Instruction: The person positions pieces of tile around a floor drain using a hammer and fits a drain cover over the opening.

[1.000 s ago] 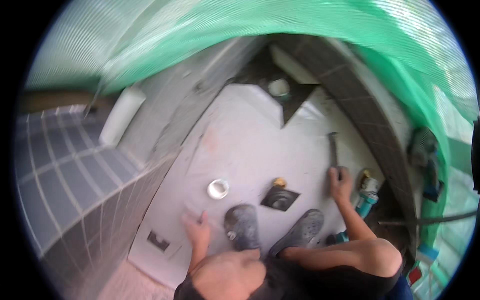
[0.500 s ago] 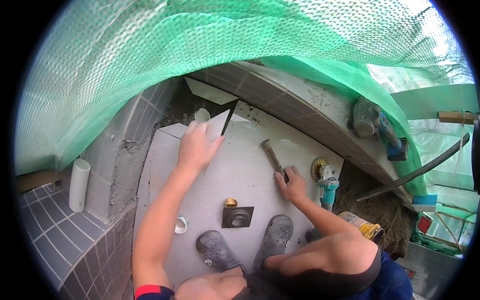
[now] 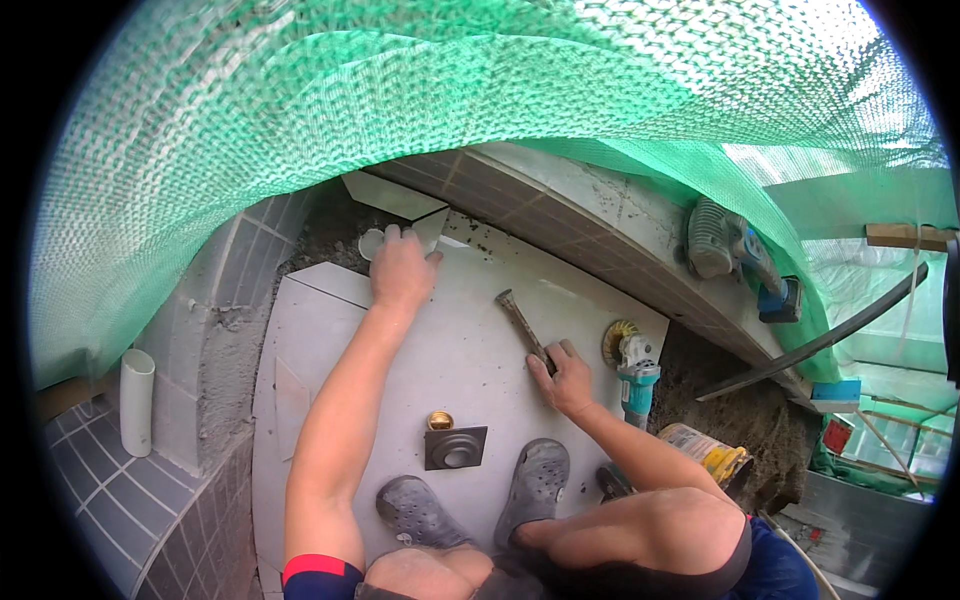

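Where behind left hand, tile invisible

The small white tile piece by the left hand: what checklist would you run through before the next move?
1. Left hand at the tile piece: ok, the fingertips are at it.
2. Tile piece level with its neighbours: cannot tell, the hand covers part of it.
3. Floor around the round pipe fully tiled: not ok, a bare dark patch shows beside it.
4. Right hand secure on the hammer-like tool: ok, the fingers close around its handle.
5. Grinder clear of both hands: ok, it lies apart, right of the right hand.
6. Grinder switched off: cannot tell.
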The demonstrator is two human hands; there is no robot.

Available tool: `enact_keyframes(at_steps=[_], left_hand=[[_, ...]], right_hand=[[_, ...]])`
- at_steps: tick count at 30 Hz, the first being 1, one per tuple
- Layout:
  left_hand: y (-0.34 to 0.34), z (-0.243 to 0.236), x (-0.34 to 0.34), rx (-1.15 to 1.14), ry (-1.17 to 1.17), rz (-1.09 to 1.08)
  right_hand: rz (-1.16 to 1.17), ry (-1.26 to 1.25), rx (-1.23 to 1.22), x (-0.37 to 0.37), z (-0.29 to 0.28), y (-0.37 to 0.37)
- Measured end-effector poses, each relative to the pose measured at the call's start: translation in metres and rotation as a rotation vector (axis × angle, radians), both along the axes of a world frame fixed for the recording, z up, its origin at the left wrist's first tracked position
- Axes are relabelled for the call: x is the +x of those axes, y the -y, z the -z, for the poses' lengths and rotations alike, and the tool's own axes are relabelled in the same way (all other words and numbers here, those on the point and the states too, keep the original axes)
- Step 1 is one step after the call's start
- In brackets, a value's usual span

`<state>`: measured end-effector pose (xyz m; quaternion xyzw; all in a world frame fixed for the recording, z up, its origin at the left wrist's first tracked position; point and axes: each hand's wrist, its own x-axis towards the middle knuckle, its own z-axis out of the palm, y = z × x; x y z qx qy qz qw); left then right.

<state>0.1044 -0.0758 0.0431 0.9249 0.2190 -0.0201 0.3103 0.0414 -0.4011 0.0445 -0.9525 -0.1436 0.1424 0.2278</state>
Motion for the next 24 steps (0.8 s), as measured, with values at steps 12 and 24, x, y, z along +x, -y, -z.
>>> enact_keyframes(at_steps=[12,24], left_hand=[[-0.01,0.01,-0.002,-0.006,0.093,-0.017],[-0.051,0.015,-0.006,-0.201,-0.007,0.078]], right_hand=[[0.007,0.018,0.024,0.001,0.001,-0.001],[0.017,-0.205,0.135,0.027,-0.022,-0.034]])
